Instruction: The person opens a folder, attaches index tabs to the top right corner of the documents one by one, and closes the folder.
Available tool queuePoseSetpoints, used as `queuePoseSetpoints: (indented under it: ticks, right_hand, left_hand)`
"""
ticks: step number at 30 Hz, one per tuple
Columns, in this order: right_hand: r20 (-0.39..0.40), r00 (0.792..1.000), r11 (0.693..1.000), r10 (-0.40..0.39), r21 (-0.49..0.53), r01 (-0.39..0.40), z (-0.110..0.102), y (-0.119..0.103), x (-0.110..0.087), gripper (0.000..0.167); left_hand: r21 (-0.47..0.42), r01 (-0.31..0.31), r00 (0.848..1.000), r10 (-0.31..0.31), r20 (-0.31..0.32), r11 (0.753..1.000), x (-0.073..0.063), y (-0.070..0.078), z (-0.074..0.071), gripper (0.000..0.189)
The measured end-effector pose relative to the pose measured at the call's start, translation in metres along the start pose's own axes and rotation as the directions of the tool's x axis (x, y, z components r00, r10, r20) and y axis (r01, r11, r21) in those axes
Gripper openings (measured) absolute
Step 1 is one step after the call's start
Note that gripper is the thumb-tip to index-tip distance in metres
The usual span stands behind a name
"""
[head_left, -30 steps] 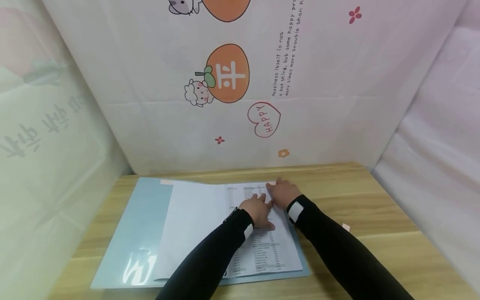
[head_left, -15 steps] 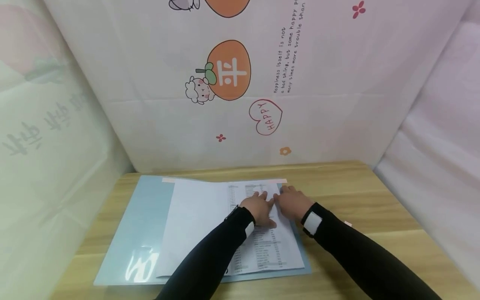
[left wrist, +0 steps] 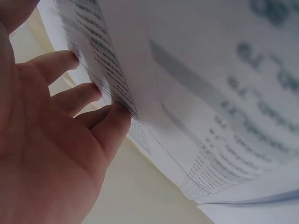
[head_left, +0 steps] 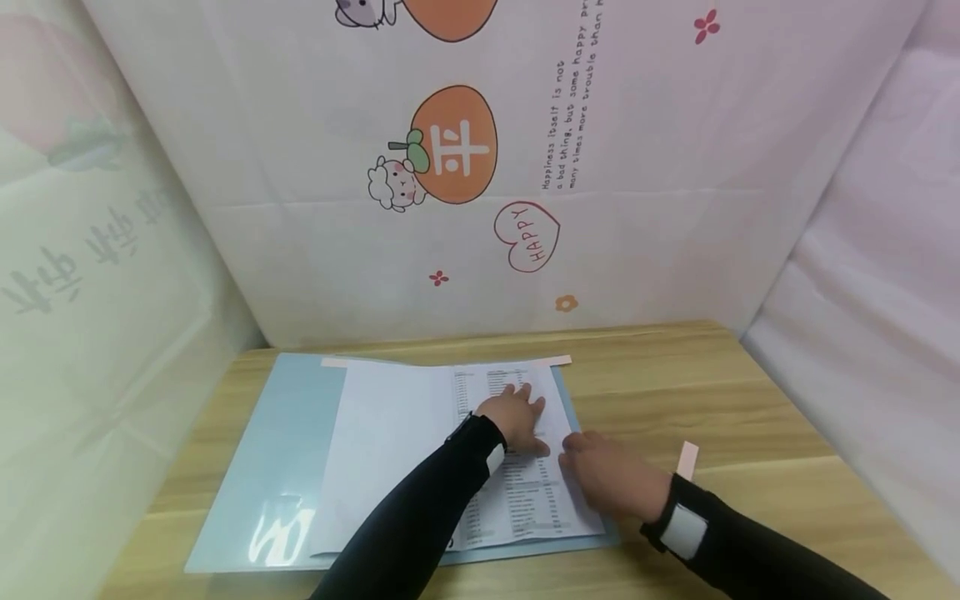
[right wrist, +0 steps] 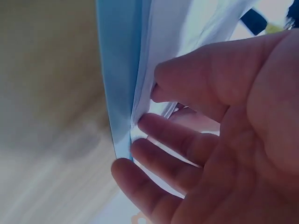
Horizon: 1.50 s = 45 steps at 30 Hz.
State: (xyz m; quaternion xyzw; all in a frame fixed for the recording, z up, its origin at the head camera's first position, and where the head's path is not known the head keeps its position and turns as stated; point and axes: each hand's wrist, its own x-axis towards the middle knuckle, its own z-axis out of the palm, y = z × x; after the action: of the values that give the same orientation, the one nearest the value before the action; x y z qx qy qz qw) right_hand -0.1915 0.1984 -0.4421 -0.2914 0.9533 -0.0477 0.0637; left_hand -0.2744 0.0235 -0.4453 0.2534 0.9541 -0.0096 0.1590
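White paper [head_left: 386,433] lies on a glossy light blue sheet [head_left: 258,467], perhaps a folder. Its left part is blank; its right part is a printed page [head_left: 528,500] with columns of text. My left hand [head_left: 516,423] rests on the printed page with fingers spread. In the left wrist view, the fingertips [left wrist: 120,114] of that hand touch the print. At the page's right edge is my right hand [head_left: 611,473]. The right wrist view shows its slightly bent fingers [right wrist: 170,133] against the paper edge [right wrist: 145,74], beside the blue border.
Pale pinkish strips lie at the upper left [head_left: 334,362] and at the upper right [head_left: 555,361] of the paper. Another pale strip [head_left: 687,461] is on the wooden table [head_left: 645,383], right of the papers. Printed cloth [head_left: 645,242] hangs behind and at both sides.
My right hand has slid from the page's upper right corner down along its right edge, towards me. The upper right strip has come into view. My left hand has stayed in place.
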Motion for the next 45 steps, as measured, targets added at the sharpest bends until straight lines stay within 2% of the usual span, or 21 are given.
queuePoseSetpoints:
  ticks: [7, 11, 15, 18, 21, 26, 31, 36, 41, 45]
  right_hand:
    - [0.057, 0.990, 0.991, -0.126, -0.028, 0.128, 0.005, -0.008, -0.031, 0.024]
    - [0.048, 0.989, 0.989, -0.140, -0.048, 0.143, 0.008, -0.011, -0.037, 0.028]
    - [0.037, 0.985, 0.984, -0.170, -0.052, 0.172, 0.008, -0.013, -0.035, 0.027]
    - [0.037, 0.984, 0.984, -0.175, -0.028, 0.176, 0.008, -0.014, -0.034, 0.025]
    - [0.032, 0.985, 0.986, -0.168, -0.011, 0.168, 0.008, -0.013, -0.033, 0.025]
    - [0.013, 0.986, 0.986, -0.167, 0.018, 0.167, 0.008, -0.010, -0.035, 0.029]
    - [0.005, 0.984, 0.984, -0.179, 0.025, 0.179, 0.008, -0.005, -0.036, 0.033]
    - [0.001, 0.990, 0.988, -0.141, 0.059, 0.141, 0.007, 0.002, -0.038, 0.031]
    - [-0.051, 0.997, 0.980, -0.052, 0.189, 0.060, 0.004, 0.011, -0.042, 0.026]
    - [-0.082, 0.997, 0.966, 0.006, 0.257, 0.016, 0.002, 0.016, -0.045, 0.025]
  left_hand:
    - [0.017, -0.005, 1.000, 0.005, -0.013, 1.000, 0.000, -0.002, 0.006, 0.085]
    - [0.034, 0.003, 1.000, -0.002, -0.030, 0.999, 0.002, -0.003, 0.011, 0.084]
    - [0.089, 0.022, 0.999, -0.018, -0.051, 0.996, 0.000, 0.001, 0.018, 0.076]
    - [0.132, 0.010, 0.998, -0.002, -0.060, 0.991, -0.011, 0.008, 0.021, 0.068]
    - [0.151, -0.035, 0.998, 0.042, -0.041, 0.988, -0.030, 0.015, 0.020, 0.065]
    - [0.112, -0.119, 0.993, 0.121, -0.011, 0.987, -0.069, 0.026, 0.020, 0.065]
    - [0.092, -0.165, 0.984, 0.169, -0.047, 0.982, -0.096, 0.038, 0.030, 0.063]
    - [0.120, -0.173, 0.979, 0.184, -0.087, 0.978, -0.102, 0.041, 0.034, 0.055]
    - [0.115, -0.201, 0.974, 0.211, -0.079, 0.973, -0.101, 0.037, 0.036, 0.039]
    - [0.087, -0.216, 0.965, 0.226, -0.130, 0.973, -0.099, 0.033, 0.041, 0.026]
